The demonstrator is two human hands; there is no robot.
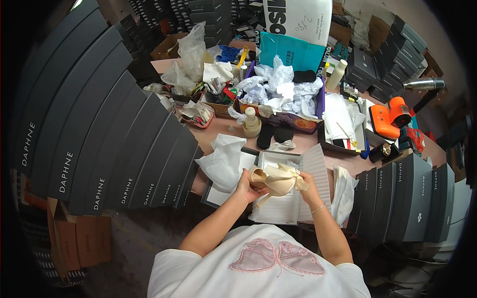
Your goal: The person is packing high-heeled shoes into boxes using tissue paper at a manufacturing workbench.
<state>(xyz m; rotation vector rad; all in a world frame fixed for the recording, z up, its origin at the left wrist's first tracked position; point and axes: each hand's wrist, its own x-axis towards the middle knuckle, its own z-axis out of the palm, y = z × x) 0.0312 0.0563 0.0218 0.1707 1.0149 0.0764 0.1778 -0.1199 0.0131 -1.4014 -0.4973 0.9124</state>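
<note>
A cream high-heeled shoe (281, 180) with a gathered, bow-like front is held between my two hands above the bench. My left hand (246, 187) grips its left end, next to the round opening. At the other end, the fingers of my right hand (309, 189) are closed on the gathered part; some fingertips are hidden behind it. Beneath the shoe is an open shoebox (263, 158) with white lining. White tissue paper (224, 161) spills over its left side, and a ribbed white foam sheet (314, 164) stands along the right.
Tall stacks of dark grey shoeboxes (107, 149) flank me at left, with more boxes (397, 198) at right. Beyond the shoe are a cream bottle (252, 124), black pads (266, 136) and a purple box (320, 107) of crumpled tissue. An orange device (385, 121) sits right.
</note>
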